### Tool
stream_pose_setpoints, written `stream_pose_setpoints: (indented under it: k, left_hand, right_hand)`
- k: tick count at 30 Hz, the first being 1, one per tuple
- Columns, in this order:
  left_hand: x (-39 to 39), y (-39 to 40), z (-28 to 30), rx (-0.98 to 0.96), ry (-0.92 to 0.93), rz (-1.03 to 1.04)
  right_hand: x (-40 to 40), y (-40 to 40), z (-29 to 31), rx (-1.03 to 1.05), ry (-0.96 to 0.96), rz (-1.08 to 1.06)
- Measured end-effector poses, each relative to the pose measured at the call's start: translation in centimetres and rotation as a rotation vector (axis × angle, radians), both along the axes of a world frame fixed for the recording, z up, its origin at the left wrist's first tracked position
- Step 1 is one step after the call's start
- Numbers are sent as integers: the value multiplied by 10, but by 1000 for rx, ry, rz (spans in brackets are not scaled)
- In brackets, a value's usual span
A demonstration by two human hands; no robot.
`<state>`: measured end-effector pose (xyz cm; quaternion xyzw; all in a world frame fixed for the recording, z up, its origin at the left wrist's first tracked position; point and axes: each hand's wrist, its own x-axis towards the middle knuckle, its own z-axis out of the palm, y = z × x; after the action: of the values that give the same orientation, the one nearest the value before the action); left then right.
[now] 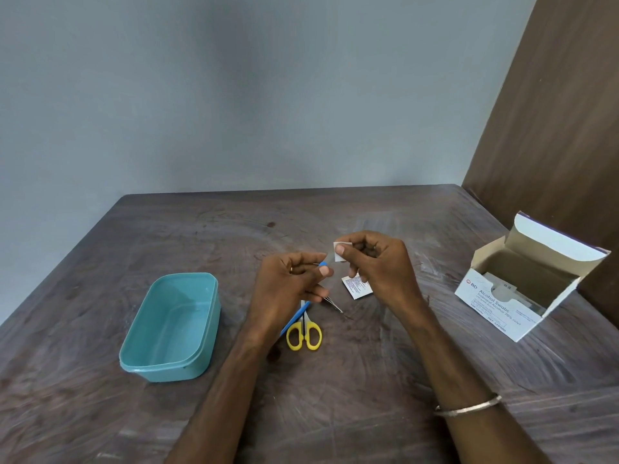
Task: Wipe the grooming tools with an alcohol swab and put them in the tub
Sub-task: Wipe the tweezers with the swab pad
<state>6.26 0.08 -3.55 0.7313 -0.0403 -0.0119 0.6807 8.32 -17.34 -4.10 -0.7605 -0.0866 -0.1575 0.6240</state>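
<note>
My left hand (291, 279) grips a slim pair of tweezers (333, 304) with a blue end, their metal tips pointing down to the right just above the table. My right hand (378, 262) pinches a small white alcohol swab (339, 250) between thumb and forefinger, close to the blue end of the tweezers. Small scissors with yellow handles (304, 333) lie on the table under my left hand, beside a blue-handled tool (294, 319) partly hidden by my wrist. The teal tub (172, 365) stands at the left with nothing in it.
A torn swab wrapper (356, 287) lies under my right hand. An open white box of alcohol swabs (522, 289) sits at the right. The brown table meets a grey wall at the back and a brown panel at the right.
</note>
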Motion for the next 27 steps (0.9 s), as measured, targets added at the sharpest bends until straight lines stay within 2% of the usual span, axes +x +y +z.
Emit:
stream_pose_setpoints:
  k: [5, 17, 27]
  left_hand:
    - [-1, 2, 0, -7, -4, -22]
    - [0, 4, 2, -55, 63, -49]
    - [-1, 2, 1, -32, 48, -97]
  right_hand:
    - [0, -1, 1, -10, 5, -39]
    - [-1, -1, 6, 192, 63, -13]
    - [-3, 1, 8, 266, 59, 23]
